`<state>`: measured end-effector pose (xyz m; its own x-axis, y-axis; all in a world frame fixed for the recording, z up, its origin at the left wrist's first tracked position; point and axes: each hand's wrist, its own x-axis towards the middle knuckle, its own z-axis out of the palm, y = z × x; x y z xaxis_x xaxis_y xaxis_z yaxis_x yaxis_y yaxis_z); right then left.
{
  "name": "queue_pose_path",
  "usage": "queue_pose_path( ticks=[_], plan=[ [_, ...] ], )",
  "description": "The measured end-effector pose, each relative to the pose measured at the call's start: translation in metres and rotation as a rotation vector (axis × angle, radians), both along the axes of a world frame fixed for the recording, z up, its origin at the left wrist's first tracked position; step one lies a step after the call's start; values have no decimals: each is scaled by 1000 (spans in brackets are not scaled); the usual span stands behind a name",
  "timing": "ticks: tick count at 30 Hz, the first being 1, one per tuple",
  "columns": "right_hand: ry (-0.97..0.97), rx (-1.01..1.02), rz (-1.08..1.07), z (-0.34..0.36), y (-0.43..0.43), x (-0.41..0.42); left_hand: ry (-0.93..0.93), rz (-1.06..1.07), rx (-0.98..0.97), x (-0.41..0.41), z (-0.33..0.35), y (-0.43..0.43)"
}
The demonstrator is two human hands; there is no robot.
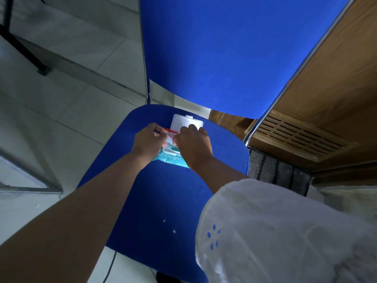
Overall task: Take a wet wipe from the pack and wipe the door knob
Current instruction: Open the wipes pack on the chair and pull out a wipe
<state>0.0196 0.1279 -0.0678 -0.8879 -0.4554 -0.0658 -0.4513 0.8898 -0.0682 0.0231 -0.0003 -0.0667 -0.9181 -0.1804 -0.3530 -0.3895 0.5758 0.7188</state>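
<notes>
A teal wet wipe pack (171, 160) lies on the blue chair seat (163, 201), its white flip lid (184, 121) standing open toward the backrest. My left hand (147, 141) rests on the pack's left side and holds it down. My right hand (194, 144) is over the opening, fingers pinched at something pale there; whether a wipe is between them is hidden by both hands. No door knob is in view.
The chair's blue backrest (234, 54) rises behind the pack, with chrome frame tubes (302, 68) on the right. A wooden door with a slatted vent (306, 135) stands to the right. Grey tiled floor (61, 119) and a black table leg (24, 48) lie left.
</notes>
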Motion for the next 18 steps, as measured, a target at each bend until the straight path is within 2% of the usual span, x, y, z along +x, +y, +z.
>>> queue_pose_path(
  ticks=[3,6,7,9,10,11,13,16,18],
  plan=[
    [-32,-40,17,-2,1,-1,-14,2,9,0,0,-1],
    [-240,-184,-130,-3,3,-5,-20,10,12,-2,1,0],
    [-343,-308,-250,-3,4,-8,-28,15,23,-2,1,0],
    [-582,-687,-553,1,4,-12,-54,8,51,-2,1,2],
    [-646,-851,-659,4,5,-14,-69,1,68,-2,1,3],
    [-660,-931,-717,6,6,-16,-80,-6,76,-2,1,5],
    [-680,-878,-686,9,10,-19,-71,-5,52,-2,0,8],
    [-602,-554,-409,7,18,-14,-62,37,-34,-4,-2,10],
    [-552,-459,-313,3,19,-8,-65,10,-89,-4,-1,11]
  ],
)
